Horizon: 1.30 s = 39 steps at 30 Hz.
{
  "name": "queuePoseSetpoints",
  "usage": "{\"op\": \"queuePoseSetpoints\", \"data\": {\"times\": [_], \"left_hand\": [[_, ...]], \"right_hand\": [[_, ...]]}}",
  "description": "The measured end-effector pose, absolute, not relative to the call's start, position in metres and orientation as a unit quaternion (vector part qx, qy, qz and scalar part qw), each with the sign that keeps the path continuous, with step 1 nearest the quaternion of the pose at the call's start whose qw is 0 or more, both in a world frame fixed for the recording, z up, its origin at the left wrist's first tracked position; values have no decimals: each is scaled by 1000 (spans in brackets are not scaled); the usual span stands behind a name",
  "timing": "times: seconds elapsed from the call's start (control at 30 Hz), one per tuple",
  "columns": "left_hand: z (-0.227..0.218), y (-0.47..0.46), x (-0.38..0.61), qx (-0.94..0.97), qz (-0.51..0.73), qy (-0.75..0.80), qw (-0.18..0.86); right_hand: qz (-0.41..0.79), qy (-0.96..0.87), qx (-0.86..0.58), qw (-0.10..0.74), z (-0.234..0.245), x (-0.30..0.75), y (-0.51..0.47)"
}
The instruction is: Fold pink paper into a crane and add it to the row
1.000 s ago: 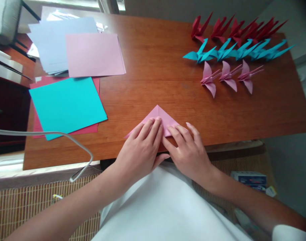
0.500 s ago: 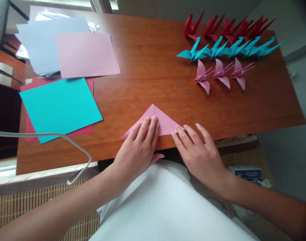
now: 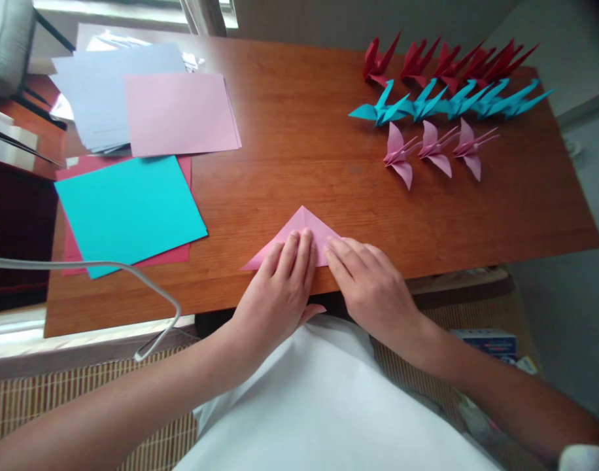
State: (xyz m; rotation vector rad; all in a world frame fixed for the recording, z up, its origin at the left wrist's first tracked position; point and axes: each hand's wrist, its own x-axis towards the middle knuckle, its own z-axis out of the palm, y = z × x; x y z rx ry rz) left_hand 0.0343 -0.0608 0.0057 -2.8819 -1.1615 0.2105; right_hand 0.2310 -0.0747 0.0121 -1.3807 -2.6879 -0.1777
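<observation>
A pink paper folded into a triangle [image 3: 307, 226] lies near the front edge of the wooden table [image 3: 304, 150]. My left hand [image 3: 277, 291] rests flat on its left half, fingers stretched out together. My right hand [image 3: 371, 284] lies flat on the triangle's right part, fingertips touching the paper beside my left fingers. Neither hand grips anything. The triangle's lower edge is hidden under my fingers.
Stacks of flat sheets sit at the left: cyan [image 3: 127, 209] over red, pink [image 3: 179, 114], pale blue [image 3: 108, 85]. Rows of folded cranes stand at the far right: red [image 3: 446, 62], cyan [image 3: 446, 101], three pink [image 3: 434, 150]. A grey cable [image 3: 108, 268] loops at the left front.
My right hand slid left from the triangle's right corner back onto the paper, next to my left fingers. My left hand stayed pressed on the paper.
</observation>
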Motion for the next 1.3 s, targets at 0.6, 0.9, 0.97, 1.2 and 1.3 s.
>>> {"op": "queuePoseSetpoints", "data": {"times": [0.6, 0.9, 0.97, 1.2, 1.3], "left_hand": [[0, -78, 32, -918, 41, -392, 50], [3, -105, 0, -905, 6, -421, 68], [6, -109, -9, -900, 1, -431, 64], [20, -113, -37, -885, 26, -458, 76], [35, -107, -38, -878, 64, -464, 100]], "right_hand": [[-85, -893, -441, 22, 1, 212, -80], [-76, -896, -436, 30, 3, 216, -78], [-75, -897, -435, 33, 3, 217, -77], [-84, -898, -429, 46, 1, 216, -77], [-77, -895, -436, 55, 0, 216, -77]]}}
